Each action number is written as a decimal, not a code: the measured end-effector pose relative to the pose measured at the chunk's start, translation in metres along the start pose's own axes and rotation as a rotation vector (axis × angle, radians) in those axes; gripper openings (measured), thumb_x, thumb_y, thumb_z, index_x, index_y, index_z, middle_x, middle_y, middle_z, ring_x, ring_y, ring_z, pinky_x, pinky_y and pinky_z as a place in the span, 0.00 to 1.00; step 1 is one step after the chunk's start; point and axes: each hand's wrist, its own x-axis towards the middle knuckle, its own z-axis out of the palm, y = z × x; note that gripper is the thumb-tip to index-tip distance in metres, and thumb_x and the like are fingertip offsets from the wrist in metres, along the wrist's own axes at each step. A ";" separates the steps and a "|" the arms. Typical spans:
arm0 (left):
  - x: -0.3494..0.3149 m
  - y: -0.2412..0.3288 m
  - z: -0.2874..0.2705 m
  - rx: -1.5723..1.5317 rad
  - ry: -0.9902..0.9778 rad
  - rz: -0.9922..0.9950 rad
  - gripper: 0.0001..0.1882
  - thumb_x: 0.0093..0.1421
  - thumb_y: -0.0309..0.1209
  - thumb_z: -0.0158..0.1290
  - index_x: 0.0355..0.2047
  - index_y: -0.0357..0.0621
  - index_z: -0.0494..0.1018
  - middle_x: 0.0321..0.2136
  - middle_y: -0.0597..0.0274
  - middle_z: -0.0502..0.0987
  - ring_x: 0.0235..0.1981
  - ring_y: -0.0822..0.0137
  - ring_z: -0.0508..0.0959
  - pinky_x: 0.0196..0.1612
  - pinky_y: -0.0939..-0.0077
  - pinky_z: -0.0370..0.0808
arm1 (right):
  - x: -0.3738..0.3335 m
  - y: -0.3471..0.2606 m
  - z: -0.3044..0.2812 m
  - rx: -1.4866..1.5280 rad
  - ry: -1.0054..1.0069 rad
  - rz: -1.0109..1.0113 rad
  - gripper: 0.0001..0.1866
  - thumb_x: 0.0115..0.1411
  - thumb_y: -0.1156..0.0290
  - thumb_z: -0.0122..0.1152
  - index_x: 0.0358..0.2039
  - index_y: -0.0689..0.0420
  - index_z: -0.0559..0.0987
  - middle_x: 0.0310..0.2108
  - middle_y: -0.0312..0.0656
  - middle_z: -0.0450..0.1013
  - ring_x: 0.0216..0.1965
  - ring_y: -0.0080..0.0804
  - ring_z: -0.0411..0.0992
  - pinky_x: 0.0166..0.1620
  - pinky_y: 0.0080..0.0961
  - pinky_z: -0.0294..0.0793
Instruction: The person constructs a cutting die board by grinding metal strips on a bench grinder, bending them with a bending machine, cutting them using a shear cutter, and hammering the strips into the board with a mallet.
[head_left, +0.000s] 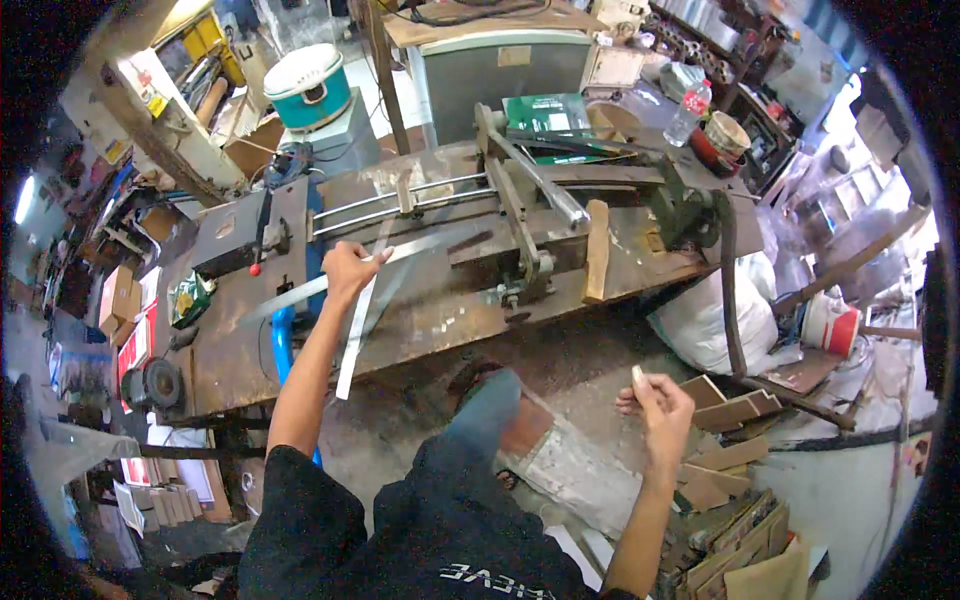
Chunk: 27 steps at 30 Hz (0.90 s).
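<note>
On the workbench [420, 340], my left hand [352, 268] is closed around the middle of a long, flat, pale strip [420, 246]. The strip lies slantwise, its ends blurred. A second narrow white strip [354, 345] runs from beyond my left hand past the bench's front edge. Behind my hands stands a lever machine with metal arms [515, 195], a round handle bar [565, 208] and two guide rods [450, 187]. Away from the bench, my right hand [660, 405] is raised on the right with its fingers curled and pinched. Whatever its fingertips hold, if anything, is too small to name.
A wooden bar [596, 250] lies by the machine. The bench's left end bears a grey box [230, 236] and a black wheel [160, 383]. Below right are a white sack [715, 315], a red-and-white bucket [830, 325] and stacked board offcuts [735, 555]. A teal-and-white tub [307, 88] stands behind.
</note>
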 end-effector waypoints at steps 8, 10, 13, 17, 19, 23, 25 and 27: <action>0.031 0.032 0.079 -0.258 -0.319 -0.103 0.28 0.46 0.51 0.69 0.13 0.35 0.73 0.11 0.57 0.70 0.13 0.67 0.66 0.20 0.68 0.64 | 0.126 -0.089 0.089 -0.199 -0.044 0.104 0.22 0.69 0.56 0.50 0.39 0.66 0.80 0.32 0.47 0.79 0.30 0.31 0.79 0.36 0.27 0.79; 0.038 0.038 0.090 -0.267 -0.402 -0.142 0.27 0.46 0.49 0.69 0.14 0.36 0.73 0.10 0.59 0.69 0.13 0.69 0.66 0.19 0.69 0.63 | 0.137 -0.122 0.119 0.061 -0.128 0.324 0.33 0.71 0.45 0.37 0.48 0.62 0.78 0.40 0.50 0.78 0.34 0.32 0.79 0.39 0.30 0.79; 0.055 0.059 0.087 -0.254 -0.544 -0.167 0.25 0.47 0.46 0.69 0.14 0.36 0.73 0.09 0.63 0.67 0.13 0.73 0.64 0.19 0.71 0.61 | 0.148 -0.167 0.156 -0.085 -0.326 0.623 0.33 0.69 0.41 0.35 0.53 0.57 0.74 0.36 0.43 0.78 0.29 0.33 0.77 0.32 0.31 0.77; 0.065 0.048 0.097 -0.302 -0.715 -0.122 0.19 0.51 0.38 0.68 0.17 0.36 0.75 0.09 0.66 0.67 0.14 0.77 0.66 0.19 0.75 0.61 | 0.169 -0.219 0.198 -0.592 -0.364 0.446 0.21 0.62 0.62 0.62 0.54 0.54 0.73 0.20 0.41 0.67 0.17 0.23 0.59 0.24 0.25 0.62; 0.070 0.049 0.101 -0.371 -0.823 -0.097 0.15 0.54 0.33 0.66 0.19 0.36 0.75 0.11 0.67 0.68 0.15 0.78 0.67 0.20 0.76 0.62 | 0.179 -0.240 0.205 -0.541 -0.329 0.507 0.24 0.60 0.61 0.65 0.53 0.57 0.73 0.18 0.43 0.68 0.18 0.24 0.67 0.24 0.26 0.67; 0.085 0.066 0.093 -0.633 -1.053 -0.195 0.03 0.58 0.19 0.58 0.28 0.35 0.75 0.19 0.68 0.73 0.20 0.80 0.70 0.22 0.79 0.66 | 0.192 -0.261 0.216 -0.526 -0.231 0.542 0.20 0.58 0.67 0.68 0.47 0.63 0.76 0.27 0.50 0.76 0.25 0.34 0.77 0.28 0.29 0.74; 0.091 0.055 0.084 -0.557 -1.132 -0.114 0.05 0.58 0.16 0.56 0.35 0.36 0.75 0.24 0.67 0.75 0.23 0.80 0.71 0.25 0.81 0.69 | 0.200 -0.267 0.214 -0.526 -0.261 0.670 0.20 0.59 0.69 0.68 0.49 0.66 0.75 0.38 0.55 0.79 0.36 0.41 0.81 0.35 0.32 0.77; 0.081 0.045 0.098 -0.638 -1.188 -0.222 0.06 0.58 0.17 0.56 0.36 0.36 0.75 0.25 0.67 0.76 0.23 0.80 0.72 0.25 0.81 0.71 | 0.199 -0.275 0.217 -0.552 -0.176 0.645 0.20 0.59 0.70 0.68 0.48 0.66 0.76 0.38 0.55 0.79 0.36 0.42 0.81 0.35 0.32 0.78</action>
